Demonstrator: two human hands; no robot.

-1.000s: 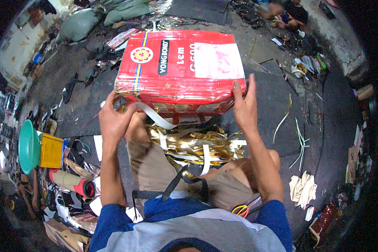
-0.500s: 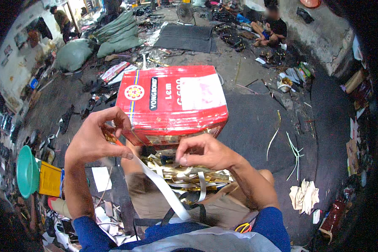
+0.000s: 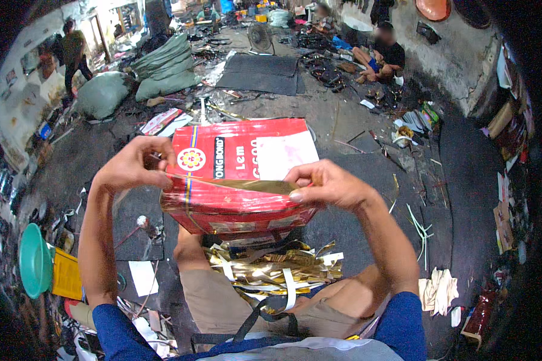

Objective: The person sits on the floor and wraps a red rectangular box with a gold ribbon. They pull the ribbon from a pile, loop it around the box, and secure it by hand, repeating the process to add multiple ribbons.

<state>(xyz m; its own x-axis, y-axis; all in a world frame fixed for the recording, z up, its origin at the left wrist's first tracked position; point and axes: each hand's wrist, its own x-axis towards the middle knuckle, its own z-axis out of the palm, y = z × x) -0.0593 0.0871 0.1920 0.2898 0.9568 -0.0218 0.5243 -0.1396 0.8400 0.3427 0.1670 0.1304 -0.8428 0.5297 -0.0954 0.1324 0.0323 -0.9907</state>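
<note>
A narrow gold strip [image 3: 238, 185] is stretched between my hands, above the near top edge of a red cardboard box [image 3: 223, 213]. My left hand [image 3: 140, 165] pinches its left end at the box's left corner. The right end sits between the thumb and fingers of my right hand [image 3: 326, 188], near the box's right side. Behind the strip, a white patch [image 3: 286, 153] covers part of the box top. A pile of gold and white strips [image 3: 271, 271] lies between the box and my lap, and one white strip [image 3: 289, 287] curls over my shorts.
A green basin [image 3: 35, 261] and a yellow container [image 3: 67, 274] stand at the left. Crumpled cream cloth [image 3: 438, 290] lies on the right. Farther off are dark mats [image 3: 259, 73], green sacks [image 3: 105, 95], a fan [image 3: 259, 37], a seated person [image 3: 385, 57] and a standing person [image 3: 75, 57].
Before, the strip hung pale side out from my left hand, and my right hand was apart from it. Now both hands are raised and hold it taut, gold side showing, over the box.
</note>
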